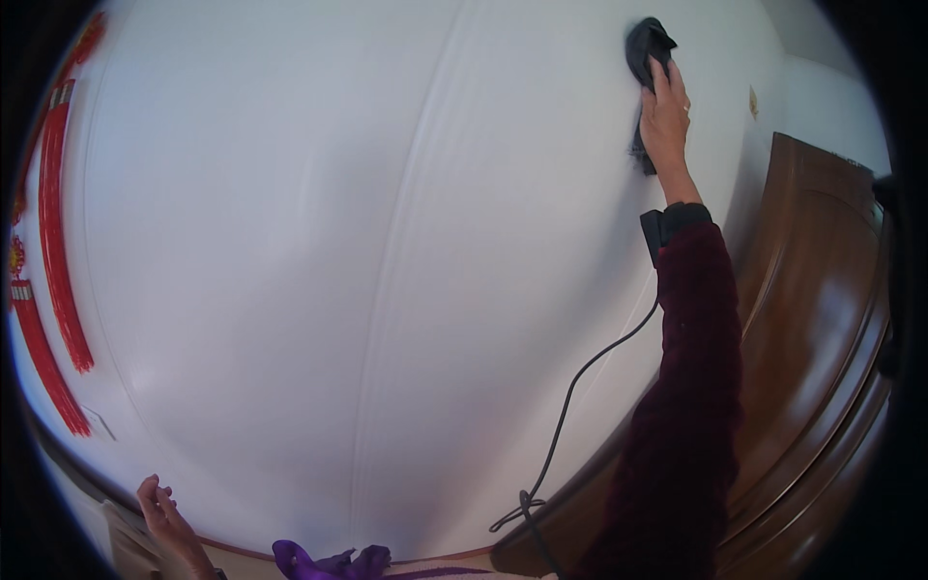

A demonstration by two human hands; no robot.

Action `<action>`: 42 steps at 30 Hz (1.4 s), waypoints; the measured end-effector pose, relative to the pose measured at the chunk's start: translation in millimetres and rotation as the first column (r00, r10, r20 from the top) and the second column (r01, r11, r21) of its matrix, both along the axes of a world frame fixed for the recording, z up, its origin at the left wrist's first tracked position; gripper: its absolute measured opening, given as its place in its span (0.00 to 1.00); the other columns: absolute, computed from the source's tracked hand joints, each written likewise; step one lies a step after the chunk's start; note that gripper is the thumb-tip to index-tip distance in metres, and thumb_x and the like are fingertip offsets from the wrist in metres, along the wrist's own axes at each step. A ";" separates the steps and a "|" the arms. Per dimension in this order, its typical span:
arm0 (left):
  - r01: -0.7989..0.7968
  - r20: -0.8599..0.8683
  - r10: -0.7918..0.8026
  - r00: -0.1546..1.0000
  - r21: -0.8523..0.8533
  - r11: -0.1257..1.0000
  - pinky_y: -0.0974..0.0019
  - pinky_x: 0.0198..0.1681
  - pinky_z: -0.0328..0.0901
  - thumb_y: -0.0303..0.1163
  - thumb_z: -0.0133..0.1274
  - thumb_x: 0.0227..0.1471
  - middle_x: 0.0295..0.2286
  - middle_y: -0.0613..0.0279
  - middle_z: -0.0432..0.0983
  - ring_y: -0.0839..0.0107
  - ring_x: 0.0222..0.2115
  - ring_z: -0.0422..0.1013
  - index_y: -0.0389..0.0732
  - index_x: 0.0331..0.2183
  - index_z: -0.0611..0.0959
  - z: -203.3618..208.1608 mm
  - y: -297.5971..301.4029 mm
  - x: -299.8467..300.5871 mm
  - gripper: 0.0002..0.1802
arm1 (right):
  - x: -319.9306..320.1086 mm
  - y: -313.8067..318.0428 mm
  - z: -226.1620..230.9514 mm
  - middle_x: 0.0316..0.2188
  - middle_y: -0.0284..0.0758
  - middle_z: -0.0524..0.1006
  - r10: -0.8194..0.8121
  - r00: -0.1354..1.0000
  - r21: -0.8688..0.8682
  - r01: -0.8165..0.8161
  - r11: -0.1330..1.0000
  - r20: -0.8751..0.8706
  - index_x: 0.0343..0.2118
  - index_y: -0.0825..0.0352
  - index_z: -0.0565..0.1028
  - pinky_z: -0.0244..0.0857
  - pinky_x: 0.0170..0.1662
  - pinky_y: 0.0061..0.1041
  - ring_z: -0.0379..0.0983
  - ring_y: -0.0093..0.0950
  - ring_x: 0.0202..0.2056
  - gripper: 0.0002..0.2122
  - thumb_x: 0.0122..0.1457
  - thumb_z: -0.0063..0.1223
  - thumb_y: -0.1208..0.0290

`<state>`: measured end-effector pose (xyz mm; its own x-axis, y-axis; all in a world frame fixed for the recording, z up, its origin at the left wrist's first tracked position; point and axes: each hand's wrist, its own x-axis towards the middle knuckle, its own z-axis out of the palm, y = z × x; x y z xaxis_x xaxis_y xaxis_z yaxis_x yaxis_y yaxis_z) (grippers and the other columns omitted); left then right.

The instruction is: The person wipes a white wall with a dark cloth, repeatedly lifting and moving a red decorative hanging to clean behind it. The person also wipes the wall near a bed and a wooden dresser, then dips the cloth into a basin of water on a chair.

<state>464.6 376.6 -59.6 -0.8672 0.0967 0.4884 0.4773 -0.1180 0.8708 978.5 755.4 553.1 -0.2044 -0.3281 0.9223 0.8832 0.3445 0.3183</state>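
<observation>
High on the white wall [261, 251], my right hand [665, 116] presses a dark cloth [646, 53] against the surface. Its fingers lie over the cloth, which bunches above them and hangs down beside the palm. A black band with a small box [667, 230] sits on that wrist, and a dark cable [570, 387] trails down from it. My left hand [166, 520] is low at the left, raised with its fingers loosely bent and apart, and nothing shows in it. Purple fabric [329, 561] is at the lower edge between my arms.
Red tassel ornaments [60, 232] hang on the wall at the far left, above a small wall plate [97, 423]. A brown wooden wardrobe or door [812, 290] stands to the right of my arm. The cable has a loose knot [522, 503] near the bottom.
</observation>
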 end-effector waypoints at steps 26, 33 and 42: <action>0.143 -0.174 -0.143 0.974 -0.010 0.990 0.70 0.32 0.65 0.16 0.44 0.55 0.41 0.57 0.75 0.70 0.37 0.71 0.36 0.37 0.76 53.9 62.1 181.2 0.09 | 59.8 13.5 -1.5 0.61 0.43 0.64 0.028 0.999 0.045 -0.029 0.999 0.018 0.57 0.55 0.69 0.63 0.54 0.43 0.63 0.46 0.57 0.22 0.59 0.50 0.77; 0.233 -0.394 -0.236 0.888 -0.056 0.971 0.64 0.34 0.67 0.12 0.46 0.48 0.40 0.47 0.74 0.55 0.39 0.72 0.33 0.35 0.76 68.8 64.0 225.0 0.12 | 98.8 21.6 -23.4 0.66 0.38 0.55 0.007 0.830 -0.251 -0.176 0.952 -0.557 0.62 0.52 0.64 0.54 0.58 0.55 0.55 0.48 0.61 0.22 0.63 0.44 0.63; 0.480 -0.573 -0.447 0.686 -0.104 0.871 0.55 0.38 0.70 0.15 0.50 0.42 0.38 0.43 0.75 0.49 0.36 0.73 0.34 0.34 0.76 78.4 68.6 233.2 0.12 | 79.3 -8.0 -140.2 0.65 0.46 0.55 0.112 0.952 -0.253 -0.188 0.949 -0.285 0.62 0.61 0.64 0.48 0.64 0.45 0.52 0.49 0.63 0.25 0.59 0.44 0.74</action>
